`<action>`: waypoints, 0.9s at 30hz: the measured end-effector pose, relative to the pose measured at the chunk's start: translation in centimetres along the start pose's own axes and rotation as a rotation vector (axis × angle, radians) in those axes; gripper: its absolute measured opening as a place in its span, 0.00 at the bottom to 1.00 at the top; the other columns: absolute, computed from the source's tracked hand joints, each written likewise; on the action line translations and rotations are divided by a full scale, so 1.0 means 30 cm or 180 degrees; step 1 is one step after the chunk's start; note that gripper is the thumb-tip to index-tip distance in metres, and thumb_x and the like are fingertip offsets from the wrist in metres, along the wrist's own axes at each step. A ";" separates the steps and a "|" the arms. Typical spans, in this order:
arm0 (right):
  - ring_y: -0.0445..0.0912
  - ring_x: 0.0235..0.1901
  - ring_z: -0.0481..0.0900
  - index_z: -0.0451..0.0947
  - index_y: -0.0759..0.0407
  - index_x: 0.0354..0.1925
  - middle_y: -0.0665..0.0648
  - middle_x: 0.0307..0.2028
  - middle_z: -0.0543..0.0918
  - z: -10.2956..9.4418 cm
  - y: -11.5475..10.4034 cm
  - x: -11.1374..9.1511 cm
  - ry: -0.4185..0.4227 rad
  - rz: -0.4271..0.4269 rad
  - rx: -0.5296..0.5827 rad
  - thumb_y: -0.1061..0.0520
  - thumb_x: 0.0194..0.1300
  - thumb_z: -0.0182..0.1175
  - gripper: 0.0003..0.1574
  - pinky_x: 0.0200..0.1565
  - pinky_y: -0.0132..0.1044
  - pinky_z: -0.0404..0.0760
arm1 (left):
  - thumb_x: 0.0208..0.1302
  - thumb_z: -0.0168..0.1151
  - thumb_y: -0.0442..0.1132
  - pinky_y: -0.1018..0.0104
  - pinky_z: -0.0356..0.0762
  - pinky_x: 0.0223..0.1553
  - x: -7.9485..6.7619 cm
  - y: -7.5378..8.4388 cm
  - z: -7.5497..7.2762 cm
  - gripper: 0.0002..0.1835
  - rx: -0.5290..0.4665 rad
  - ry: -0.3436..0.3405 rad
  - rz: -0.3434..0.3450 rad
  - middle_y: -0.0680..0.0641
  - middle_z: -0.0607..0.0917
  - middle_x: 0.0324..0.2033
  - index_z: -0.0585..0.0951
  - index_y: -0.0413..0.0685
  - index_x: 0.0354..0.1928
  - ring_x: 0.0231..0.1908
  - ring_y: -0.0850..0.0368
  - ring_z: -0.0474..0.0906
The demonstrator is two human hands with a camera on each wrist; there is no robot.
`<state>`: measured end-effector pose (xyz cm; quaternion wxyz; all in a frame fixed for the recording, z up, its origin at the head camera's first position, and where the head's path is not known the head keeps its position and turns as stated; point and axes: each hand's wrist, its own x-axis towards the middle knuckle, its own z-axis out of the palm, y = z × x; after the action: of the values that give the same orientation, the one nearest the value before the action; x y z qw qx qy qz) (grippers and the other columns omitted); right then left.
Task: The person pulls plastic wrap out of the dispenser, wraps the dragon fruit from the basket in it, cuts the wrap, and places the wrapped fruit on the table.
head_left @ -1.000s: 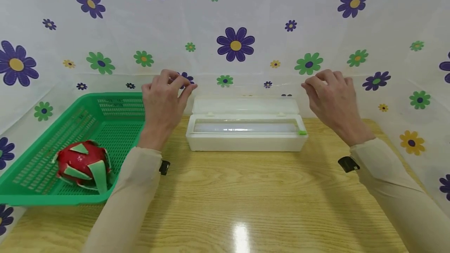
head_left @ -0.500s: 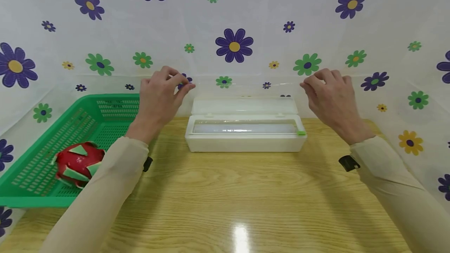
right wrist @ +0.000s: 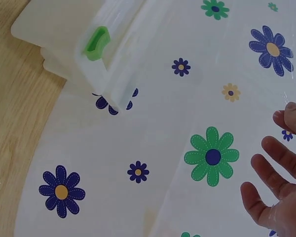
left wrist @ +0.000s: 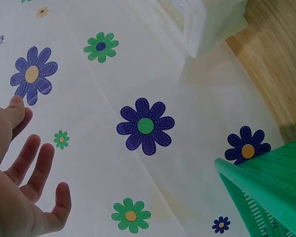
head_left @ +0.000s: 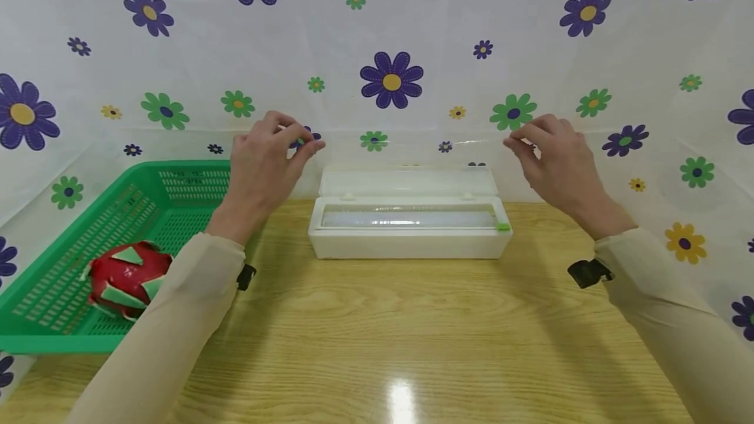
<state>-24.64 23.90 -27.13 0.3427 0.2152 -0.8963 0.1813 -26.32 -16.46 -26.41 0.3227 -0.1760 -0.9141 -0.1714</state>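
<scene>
In the head view a sheet of clear cling film (head_left: 471,141) stretches between the two hands, its top edge showing as a faint shine. My left hand (head_left: 262,159) pinches its left end between thumb and index finger, the other fingers loosely bent. At the right end, my right hand (head_left: 559,165) pinches the film the same way. Below and between them stands a white cling film dispenser (head_left: 409,245) with its lid (head_left: 406,182) raised at the back. The film roll (head_left: 406,218) shows inside, and a green slide cutter (right wrist: 96,43) sits at the right end.
On the left stands a green plastic basket (head_left: 65,343) holding a red dragon fruit (head_left: 126,273), partly covered by the left sleeve. Wooden tabletop (head_left: 377,319) lies in front of the dispenser. A flower-printed sheet (head_left: 394,25) rises close behind it.
The left forearm has swung outward to the left, now covering part of the dragon fruit, and the left hand has shifted slightly left. Both pinches hold; the head view has tilted a little.
</scene>
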 end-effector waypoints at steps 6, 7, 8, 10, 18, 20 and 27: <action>0.60 0.45 0.76 0.84 0.68 0.47 0.67 0.45 0.81 -0.013 -0.003 0.005 -0.0204 0.0296 0.0310 0.59 0.75 0.59 0.12 0.44 0.47 0.72 | 0.70 0.66 0.49 0.36 0.72 0.52 0.005 -0.002 -0.001 0.15 -0.0101 -0.0024 -0.0074 0.41 0.81 0.48 0.87 0.44 0.44 0.47 0.43 0.79; 0.60 0.45 0.76 0.84 0.68 0.47 0.67 0.45 0.81 -0.014 -0.003 0.006 -0.0218 0.0321 0.0337 0.59 0.75 0.59 0.12 0.44 0.46 0.71 | 0.70 0.66 0.49 0.36 0.72 0.52 0.005 -0.002 -0.002 0.15 -0.0113 -0.0019 -0.0078 0.41 0.81 0.48 0.87 0.44 0.44 0.47 0.43 0.79; 0.60 0.45 0.76 0.84 0.68 0.48 0.67 0.46 0.81 -0.014 -0.004 0.006 -0.0227 0.0342 0.0351 0.59 0.75 0.59 0.12 0.44 0.45 0.71 | 0.70 0.66 0.48 0.36 0.72 0.52 0.006 -0.003 -0.001 0.14 -0.0123 -0.0016 -0.0082 0.41 0.81 0.48 0.87 0.44 0.44 0.47 0.43 0.79; 0.59 0.45 0.76 0.84 0.67 0.48 0.67 0.46 0.81 -0.015 -0.006 0.007 -0.0229 0.0368 0.0371 0.60 0.75 0.58 0.12 0.43 0.44 0.70 | 0.70 0.66 0.48 0.36 0.72 0.52 0.005 -0.002 -0.003 0.14 -0.0138 -0.0009 -0.0092 0.41 0.81 0.48 0.87 0.43 0.44 0.47 0.42 0.79; 0.61 0.47 0.76 0.84 0.67 0.50 0.68 0.47 0.81 -0.019 -0.011 0.012 -0.0222 0.0421 0.0327 0.59 0.76 0.58 0.14 0.45 0.46 0.73 | 0.70 0.67 0.47 0.36 0.70 0.53 0.007 -0.004 -0.004 0.13 -0.0218 0.0050 -0.0090 0.41 0.81 0.47 0.86 0.43 0.42 0.47 0.43 0.78; 0.60 0.47 0.77 0.84 0.67 0.50 0.68 0.47 0.81 -0.021 -0.015 0.014 -0.0223 0.0448 0.0325 0.59 0.76 0.58 0.14 0.46 0.49 0.73 | 0.70 0.67 0.48 0.36 0.70 0.53 0.007 -0.004 -0.003 0.14 -0.0236 0.0066 -0.0093 0.41 0.81 0.47 0.86 0.44 0.42 0.48 0.43 0.78; 0.58 0.46 0.76 0.83 0.68 0.50 0.68 0.46 0.81 -0.022 -0.018 0.020 -0.0150 0.0449 0.0440 0.59 0.77 0.57 0.14 0.46 0.43 0.71 | 0.73 0.63 0.47 0.50 0.73 0.47 0.011 -0.003 0.001 0.14 -0.0543 0.0059 -0.0164 0.42 0.86 0.42 0.85 0.43 0.45 0.44 0.46 0.81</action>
<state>-24.42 23.61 -26.17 0.2922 0.1789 -0.9024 0.2612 -26.62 -16.44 -26.24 0.3104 -0.1776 -0.8973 -0.2586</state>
